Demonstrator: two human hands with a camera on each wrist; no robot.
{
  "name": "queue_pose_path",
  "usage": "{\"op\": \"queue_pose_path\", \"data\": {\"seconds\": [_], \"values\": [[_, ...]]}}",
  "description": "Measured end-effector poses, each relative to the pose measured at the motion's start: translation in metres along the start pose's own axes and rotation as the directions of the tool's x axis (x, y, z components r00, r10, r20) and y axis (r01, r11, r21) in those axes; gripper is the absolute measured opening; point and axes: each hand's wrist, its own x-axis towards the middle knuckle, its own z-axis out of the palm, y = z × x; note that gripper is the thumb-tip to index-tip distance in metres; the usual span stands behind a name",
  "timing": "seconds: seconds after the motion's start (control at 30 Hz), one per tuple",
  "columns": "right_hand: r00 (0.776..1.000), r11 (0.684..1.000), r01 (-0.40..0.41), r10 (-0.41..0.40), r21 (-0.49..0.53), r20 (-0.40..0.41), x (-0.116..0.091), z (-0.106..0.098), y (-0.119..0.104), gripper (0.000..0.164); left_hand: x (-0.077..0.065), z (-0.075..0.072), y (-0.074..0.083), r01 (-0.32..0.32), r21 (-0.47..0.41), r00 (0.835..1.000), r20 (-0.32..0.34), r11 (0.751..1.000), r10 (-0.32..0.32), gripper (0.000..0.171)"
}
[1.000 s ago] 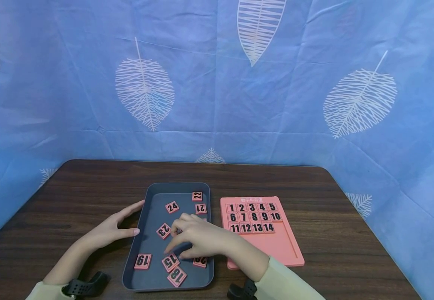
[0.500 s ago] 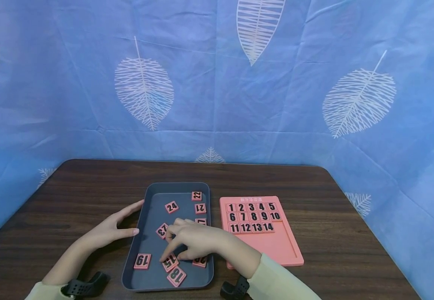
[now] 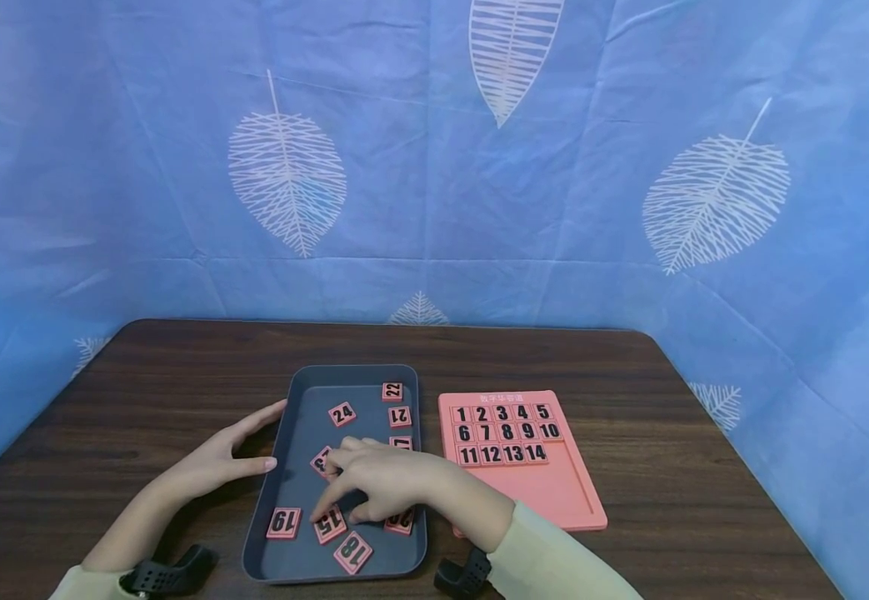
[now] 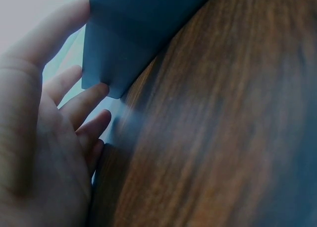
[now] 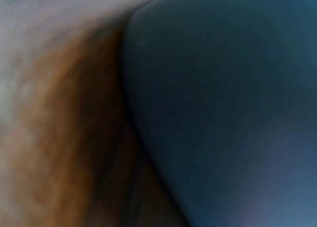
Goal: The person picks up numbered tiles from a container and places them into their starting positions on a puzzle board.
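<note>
One finger (image 3: 332,497) of half-spread R hand (image 3: 383,481) on tile 15 (image 3: 332,528); L hand (image 3: 217,457) wide at tray (image 3: 299,487).

Shifting tile 15 (image 3: 330,527) leftward, away from tile 18 (image 3: 352,553) and nearer tile 19 (image 3: 284,523).
Reaching farther left with the right hand (image 3: 389,479) than a second ago, bringing the fingers (image 3: 321,507) down to the 15's upper-left edge; covering more of tile 23 (image 3: 320,461), uncovering part of the tile below the 21 (image 3: 401,442).
</note>
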Motion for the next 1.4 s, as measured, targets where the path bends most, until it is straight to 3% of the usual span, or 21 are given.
{"op": "queue_pose_path", "data": {"seconds": [0.37, 0.67, 0.97, 1.17, 1.4], "values": [[1.000, 0.999, -0.006, 0.005, -0.032, -0.007, 0.006, -0.002, 0.001, 0.032, 0.001, -0.004, -0.001, -0.012, -0.007, 1.000, 0.007, 1.000, 0.012, 0.072], [1.000, 0.999, -0.024, 0.024, 0.027, -0.007, 0.005, 0.000, 0.005, 0.030, 0.003, -0.006, -0.004, -0.005, -0.001, 1.000, 0.009, 1.000, 0.005, 0.072], [0.992, 0.996, -0.076, 0.081, 0.052, -0.092, -0.001, 0.000, 0.001, 0.025, 0.005, -0.005, -0.004, 0.007, -0.001, 1.000, 0.003, 1.000, -0.007, 0.073], [0.968, 0.985, -0.168, 0.171, 0.034, -0.182, -0.012, -0.004, -0.004, 0.028, 0.006, -0.006, -0.005, 0.008, 0.002, 1.000, -0.005, 1.000, -0.008, 0.073], [0.917, 0.967, -0.251, 0.250, 0.040, -0.311, -0.033, -0.009, -0.005, 0.029, 0.006, -0.009, -0.006, -0.016, -0.012, 1.000, 0.011, 1.000, 0.017, 0.073]]}}
